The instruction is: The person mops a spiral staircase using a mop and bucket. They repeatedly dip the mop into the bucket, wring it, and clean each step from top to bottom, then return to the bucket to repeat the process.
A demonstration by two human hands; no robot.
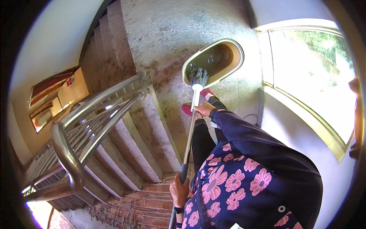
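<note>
A mop (190, 137) with a metal pole and white collar slants up through the middle of the view. My left hand (179, 190) is wrapped round the pole low down, just below its dark grip. Higher up, near the white collar, my right hand (204, 108) closes on the same pole. The grey string mop head (198, 77) rests in the near left end of an oval, cream-rimmed bucket (237, 63), which holds murky brownish water (216, 57). How far the strands go under the water I cannot tell.
Concrete stairs (126, 143) drop away at the left beside a shiny metal handrail (103, 95). More steps (108, 42) stand at the upper left. A bright window (310, 76) fills the right wall. My red shoes (186, 109) are close to the bucket on the landing (167, 26).
</note>
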